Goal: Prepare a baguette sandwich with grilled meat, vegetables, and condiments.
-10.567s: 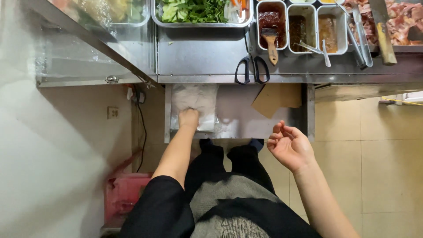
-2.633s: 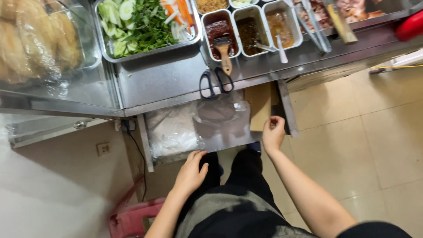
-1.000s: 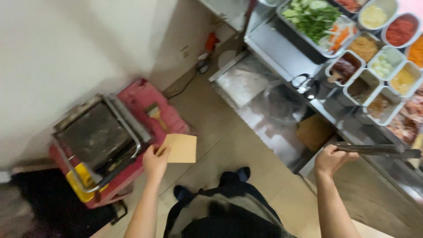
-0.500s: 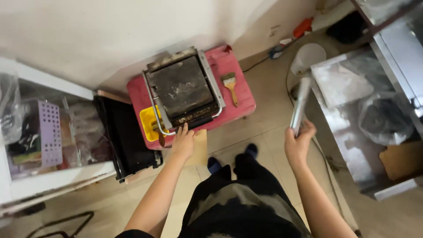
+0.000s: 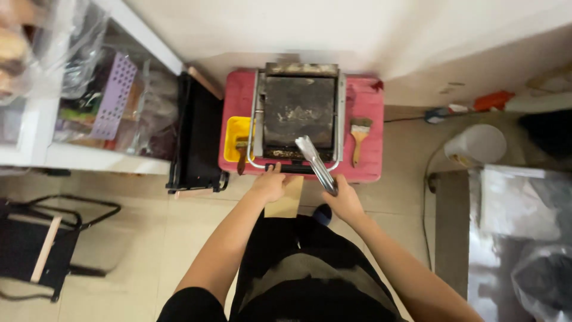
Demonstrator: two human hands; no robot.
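Note:
A dark metal press grill point(image 5: 300, 113) sits closed on a pink stool point(image 5: 363, 113) low on the floor by the wall. My left hand point(image 5: 270, 183) holds a brown paper bag point(image 5: 287, 200) and touches the grill's front handle point(image 5: 295, 169). My right hand point(image 5: 342, 200) grips metal tongs point(image 5: 314, 164), whose tips reach over the front edge of the grill lid.
A yellow tub point(image 5: 236, 140) and a paint brush point(image 5: 358, 136) lie on the stool beside the grill. A black crate point(image 5: 196, 140) stands left, shelves with bags point(image 5: 89, 89) further left. A white bucket point(image 5: 475, 145) and a steel drawer point(image 5: 512, 238) are at right.
I have turned from the counter and the open drawer to the floor grill. My right hand picked up tongs and brought them over the grill; my left hand carried the paper bag to the grill handle.

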